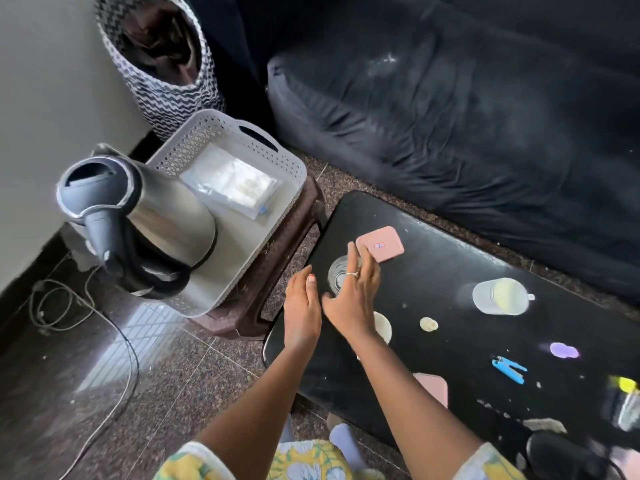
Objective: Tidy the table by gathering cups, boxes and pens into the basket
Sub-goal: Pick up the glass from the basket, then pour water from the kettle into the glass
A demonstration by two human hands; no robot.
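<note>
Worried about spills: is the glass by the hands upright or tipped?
Upright: the glass stands with its round rim up on the black table.

No text is legible; the small red-and-blue mark [381, 244] on the pink box [389, 235] is too blurred.

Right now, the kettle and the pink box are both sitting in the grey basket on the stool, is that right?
Not quite. The kettle is in the grey basket, but the pink box lies on the black table, next to the glass by the right hand. The head view shows it.
</note>
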